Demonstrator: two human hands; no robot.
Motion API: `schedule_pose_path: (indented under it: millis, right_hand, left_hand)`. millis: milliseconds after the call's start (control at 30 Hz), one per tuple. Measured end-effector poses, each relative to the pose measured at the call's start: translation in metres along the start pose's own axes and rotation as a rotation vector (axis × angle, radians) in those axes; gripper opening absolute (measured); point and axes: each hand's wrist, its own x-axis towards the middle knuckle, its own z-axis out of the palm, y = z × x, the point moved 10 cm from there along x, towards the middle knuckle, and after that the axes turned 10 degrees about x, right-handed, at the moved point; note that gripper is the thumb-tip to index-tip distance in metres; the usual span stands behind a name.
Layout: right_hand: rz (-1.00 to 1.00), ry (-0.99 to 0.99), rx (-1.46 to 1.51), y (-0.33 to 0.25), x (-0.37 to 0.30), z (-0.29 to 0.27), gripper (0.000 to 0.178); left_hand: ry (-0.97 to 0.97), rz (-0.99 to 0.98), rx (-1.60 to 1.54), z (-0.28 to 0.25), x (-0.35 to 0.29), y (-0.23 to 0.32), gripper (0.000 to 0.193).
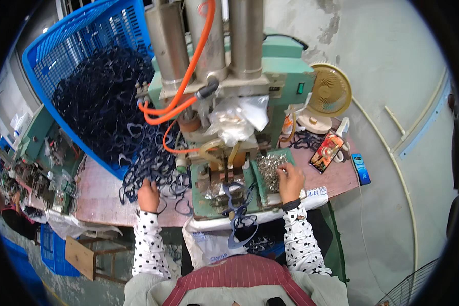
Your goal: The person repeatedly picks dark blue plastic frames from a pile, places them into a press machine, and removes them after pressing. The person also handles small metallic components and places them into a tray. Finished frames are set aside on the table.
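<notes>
My left hand (148, 197) is at the near edge of a pile of dark blue, partly heart-shaped loops (145, 171). Its fingers are closed at one of the loops, though the fingertips are partly hidden. On the right, my right hand (291, 182) reaches over a green tray (259, 189) of small shiny metal pieces (271, 166). Thumb and fingers pinch together there; whatever lies between them is too small to make out. Between my hands stands a green press machine (201, 204), with several linked dark blue loops (238, 219) hanging from its front.
A large blue basket (118, 21) of loops leans behind the pile. Orange air hoses (193, 64) curve down the press. To the right are a fan (329, 92), a lit phone (326, 152) and a blue phone (361, 169). A wooden stool (80, 257) stands lower left; another person works far left.
</notes>
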Motion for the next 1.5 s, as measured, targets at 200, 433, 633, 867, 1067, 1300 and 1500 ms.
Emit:
schedule_pose_path:
  millis: [200, 433, 633, 867, 1067, 1300, 1500]
  right_hand:
    - [0.254, -0.28, 0.762, -0.068, -0.001, 0.021, 0.015]
    - [0.319, -0.387, 0.824, -0.096, -0.012, 0.049, 0.027]
    - [0.408, -0.404, 0.902, -0.111, -0.01, 0.061, 0.046]
    - [0.251, -0.244, 0.672, -0.076, 0.006, 0.033, 0.047]
    - [0.343, -0.104, 0.126, 0.075, -0.006, 0.013, 0.036]
    - [-0.069, -0.292, -0.247, 0.041, -0.017, 0.035, 0.021]
    - [-0.032, -0.128, -0.056, 0.055, -0.012, 0.026, 0.013]
  left_hand:
    - [0.036, 0.014, -0.199, -0.039, 0.0, 0.064, 0.016]
    - [0.274, 0.049, -0.335, -0.102, -0.019, 0.128, 0.012]
    - [0.374, 0.573, -0.465, -0.158, -0.048, 0.208, 0.038]
    - [0.092, 1.149, -0.686, -0.151, -0.097, 0.28, 0.034]
    - [0.11, 1.061, -0.725, -0.142, -0.097, 0.28, 0.036]
    - [0.135, 1.072, -0.663, -0.139, -0.101, 0.281, 0.046]
    - [0.205, 1.022, -0.722, -0.142, -0.102, 0.276, 0.043]
